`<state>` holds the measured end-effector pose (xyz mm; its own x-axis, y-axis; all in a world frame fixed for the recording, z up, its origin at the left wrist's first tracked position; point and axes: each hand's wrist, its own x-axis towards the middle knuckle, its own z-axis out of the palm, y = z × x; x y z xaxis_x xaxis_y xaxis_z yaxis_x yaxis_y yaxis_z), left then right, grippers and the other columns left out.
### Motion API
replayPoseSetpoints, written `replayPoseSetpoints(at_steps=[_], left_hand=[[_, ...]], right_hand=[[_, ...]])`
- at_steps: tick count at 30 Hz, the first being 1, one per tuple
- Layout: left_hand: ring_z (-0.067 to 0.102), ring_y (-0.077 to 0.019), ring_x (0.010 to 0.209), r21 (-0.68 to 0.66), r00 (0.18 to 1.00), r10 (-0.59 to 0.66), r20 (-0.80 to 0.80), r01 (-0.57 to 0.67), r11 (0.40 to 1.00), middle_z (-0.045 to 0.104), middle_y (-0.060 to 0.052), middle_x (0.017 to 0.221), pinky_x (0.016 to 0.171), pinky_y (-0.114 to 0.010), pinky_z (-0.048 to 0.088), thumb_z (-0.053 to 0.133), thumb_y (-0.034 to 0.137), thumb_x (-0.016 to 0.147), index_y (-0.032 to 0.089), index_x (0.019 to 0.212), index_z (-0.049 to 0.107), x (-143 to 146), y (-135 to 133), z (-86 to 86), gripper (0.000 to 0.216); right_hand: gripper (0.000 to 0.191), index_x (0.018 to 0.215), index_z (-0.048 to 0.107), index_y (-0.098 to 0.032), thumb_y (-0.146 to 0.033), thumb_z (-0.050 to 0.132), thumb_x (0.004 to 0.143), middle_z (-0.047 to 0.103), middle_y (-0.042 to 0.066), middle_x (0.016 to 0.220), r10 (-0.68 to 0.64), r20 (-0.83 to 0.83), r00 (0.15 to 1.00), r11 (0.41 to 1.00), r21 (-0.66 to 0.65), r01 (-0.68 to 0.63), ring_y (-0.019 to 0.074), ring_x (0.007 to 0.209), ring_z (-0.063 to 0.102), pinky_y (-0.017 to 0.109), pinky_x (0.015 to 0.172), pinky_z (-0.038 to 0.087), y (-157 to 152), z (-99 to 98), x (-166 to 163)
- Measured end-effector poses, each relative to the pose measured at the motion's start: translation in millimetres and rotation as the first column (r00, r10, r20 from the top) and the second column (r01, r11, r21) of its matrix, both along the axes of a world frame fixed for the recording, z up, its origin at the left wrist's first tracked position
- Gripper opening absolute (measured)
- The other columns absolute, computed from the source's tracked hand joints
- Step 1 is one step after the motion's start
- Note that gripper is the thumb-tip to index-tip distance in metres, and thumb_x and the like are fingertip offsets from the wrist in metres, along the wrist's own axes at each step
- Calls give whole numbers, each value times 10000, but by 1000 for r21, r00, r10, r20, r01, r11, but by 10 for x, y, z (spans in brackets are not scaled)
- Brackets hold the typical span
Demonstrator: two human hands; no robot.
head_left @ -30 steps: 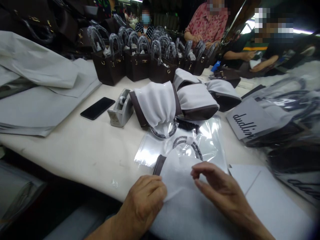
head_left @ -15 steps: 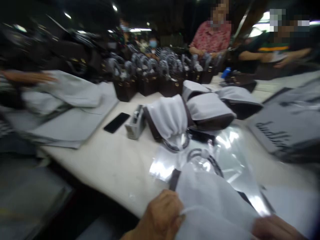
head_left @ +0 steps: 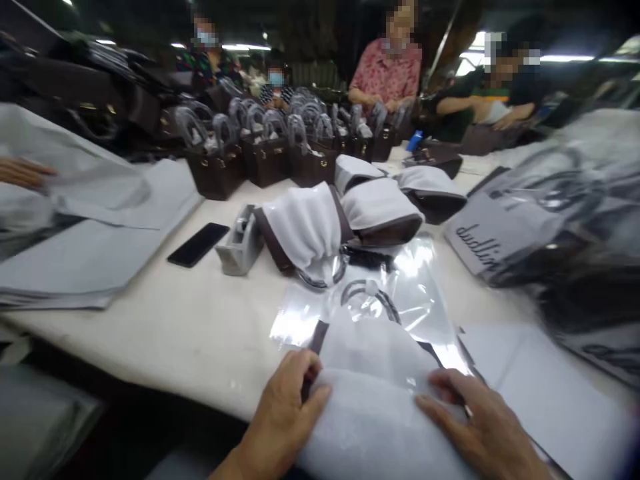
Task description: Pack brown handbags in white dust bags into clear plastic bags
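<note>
A dark brown handbag [head_left: 319,337] lies near the table's front edge, mostly hidden under a white foam sheet [head_left: 380,413]. Its looped handles [head_left: 385,300] point away from me, over clear plastic. My left hand [head_left: 283,410] is closed at the sheet's left side, thumb on top and fingers curled round the edge. At the right side my right hand [head_left: 483,417] grips it the same way, thumb toward the middle. Just beyond are several more brown bags [head_left: 387,233] with white sheets [head_left: 305,223] draped over them.
A tape dispenser [head_left: 240,243] and black phone [head_left: 199,245] lie left of the bags. Pale sheets [head_left: 75,257] are stacked at left, near another person's hand [head_left: 23,172]. Plastic-wrapped printed bags [head_left: 490,240] stand right. Several brown handbags [head_left: 215,173] line the back, with co-workers [head_left: 387,73] behind.
My view has swung right and the scene has shifted left. My right hand has come up from the lower edge onto the sheet's side. The sheet now lies smoother over the bag.
</note>
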<state>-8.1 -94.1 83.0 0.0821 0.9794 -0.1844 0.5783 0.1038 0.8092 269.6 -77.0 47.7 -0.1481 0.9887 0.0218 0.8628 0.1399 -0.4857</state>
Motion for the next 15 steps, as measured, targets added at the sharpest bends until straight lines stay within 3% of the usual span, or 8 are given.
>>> replayPoseSetpoints(at_steps=[3, 5, 7, 9, 12, 13, 15], left_hand=[[509, -186, 834, -13, 1000, -12, -22, 12, 1000, 522, -17, 858, 766, -320, 414, 458, 331, 815, 209, 862, 459, 8, 31, -72, 131], [522, -204, 859, -17, 1000, -5, -25, 5, 1000, 536, -24, 878, 791, -344, 424, 468, 380, 807, 215, 886, 470, 14, 34, -133, 183], [530, -230, 924, -24, 999, 32, -5, -32, 999, 551, -45, 953, 832, -373, 430, 495, 415, 783, 214, 930, 490, 19, 32, -162, 250], [529, -259, 1007, -90, 990, 111, 92, -102, 991, 552, -75, 1074, 850, -389, 444, 526, 444, 752, 213, 1035, 495, 30, 33, -152, 366], [480, -273, 1140, -250, 939, 203, 276, -134, 959, 504, -87, 1242, 907, -384, 434, 555, 455, 741, 231, 1222, 426, 61, 19, -85, 545], [452, -269, 1177, -273, 929, 201, 312, -115, 955, 488, -80, 1272, 945, -378, 408, 564, 451, 743, 237, 1247, 413, 71, 6, -57, 568], [402, -262, 1226, -271, 920, 174, 351, -78, 959, 462, -60, 1306, 994, -352, 364, 595, 452, 732, 248, 1256, 414, 88, -30, 0, 590]], right_hand=[[378, 883, 600, -230, -564, 566, 709, 615, 58, 904, -152, -27, 988, 988, -14, 152, 243, 868, 580, 406, 792, 464, -34, 19, 22], [377, 935, 569, -235, -546, 552, 722, 525, 77, 1186, -187, -134, 973, 981, -78, 177, 273, 1108, 481, 443, 914, 400, -60, 39, 31], [386, 960, 552, -243, -543, 557, 716, 408, 63, 1334, -221, -263, 939, 965, -196, 172, 280, 1213, 389, 449, 967, 355, -90, 56, 37], [404, 968, 542, -246, -549, 568, 703, 427, 59, 1322, -299, -397, 868, 934, -309, 180, 271, 1154, 456, 415, 922, 401, -129, 64, 31], [405, 978, 530, -231, -546, 548, 724, 616, 55, 1033, -432, -534, 727, 874, -448, 190, 217, 828, 611, 307, 660, 493, -241, 47, -5], [397, 969, 535, -224, -537, 553, 725, 641, 46, 945, -455, -558, 694, 866, -458, 199, 203, 748, 618, 282, 601, 489, -296, 31, -21], [369, 933, 562, -214, -505, 589, 707, 648, 57, 976, -452, -597, 663, 888, -371, 271, 214, 812, 628, 275, 654, 503, -420, -16, -51]])
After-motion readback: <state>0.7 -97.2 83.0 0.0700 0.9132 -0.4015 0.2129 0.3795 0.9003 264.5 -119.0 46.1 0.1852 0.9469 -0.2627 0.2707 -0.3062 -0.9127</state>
